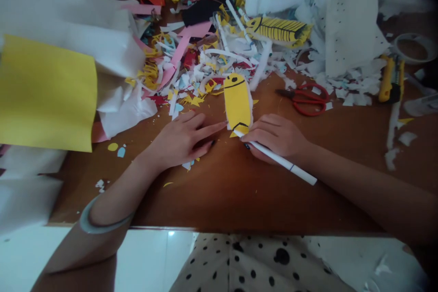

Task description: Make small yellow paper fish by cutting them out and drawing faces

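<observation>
A yellow paper fish [237, 100] with a white border lies on the brown table in front of me. Black marker lines show a round eye and a curve at its far end, and an angled line near its tail. My right hand [273, 137] grips a white marker pen [284, 162], its tip at the fish's tail end. My left hand [186, 139] rests on the table to the left, index finger stretched out to touch the fish's lower left edge, the other fingers loosely bent and apart.
Paper scraps [195, 77] heap up beyond the fish, with a striped yellow paper fish [278, 31] on top. Red-handled scissors [310, 99] lie to the right, and a yellow box cutter [390, 80] and tape roll [414, 48] farther right. A yellow sheet [48, 93] sits at left.
</observation>
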The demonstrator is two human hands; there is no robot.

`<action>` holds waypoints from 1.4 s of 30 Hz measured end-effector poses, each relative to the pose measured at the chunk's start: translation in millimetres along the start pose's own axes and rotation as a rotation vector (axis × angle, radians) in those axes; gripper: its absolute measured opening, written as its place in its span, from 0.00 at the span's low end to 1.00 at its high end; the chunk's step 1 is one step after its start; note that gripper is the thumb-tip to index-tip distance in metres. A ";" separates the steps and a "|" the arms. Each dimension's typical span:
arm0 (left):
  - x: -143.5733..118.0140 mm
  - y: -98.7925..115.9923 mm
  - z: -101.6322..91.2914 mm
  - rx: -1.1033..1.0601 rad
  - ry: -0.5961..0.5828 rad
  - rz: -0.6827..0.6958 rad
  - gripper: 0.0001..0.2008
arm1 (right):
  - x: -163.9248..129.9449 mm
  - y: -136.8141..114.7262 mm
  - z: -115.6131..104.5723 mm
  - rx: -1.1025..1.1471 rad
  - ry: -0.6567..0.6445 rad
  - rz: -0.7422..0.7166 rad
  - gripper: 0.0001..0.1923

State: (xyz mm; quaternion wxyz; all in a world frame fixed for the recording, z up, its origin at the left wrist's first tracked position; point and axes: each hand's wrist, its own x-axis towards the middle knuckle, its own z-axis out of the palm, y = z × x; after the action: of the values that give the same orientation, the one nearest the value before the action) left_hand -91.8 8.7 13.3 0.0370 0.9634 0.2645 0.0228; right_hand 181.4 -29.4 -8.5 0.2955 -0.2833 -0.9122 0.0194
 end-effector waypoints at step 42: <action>30.2 31.5 4.1 -0.151 0.238 -0.212 0.07 | -25.9 3.4 -16.2 0.145 0.312 0.514 0.11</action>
State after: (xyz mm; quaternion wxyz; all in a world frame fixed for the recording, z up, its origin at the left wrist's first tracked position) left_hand -49.6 -3.2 12.6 0.0796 0.9152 0.3646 0.1525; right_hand 209.3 -42.3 -9.6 0.4371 -0.4823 -0.7504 0.1149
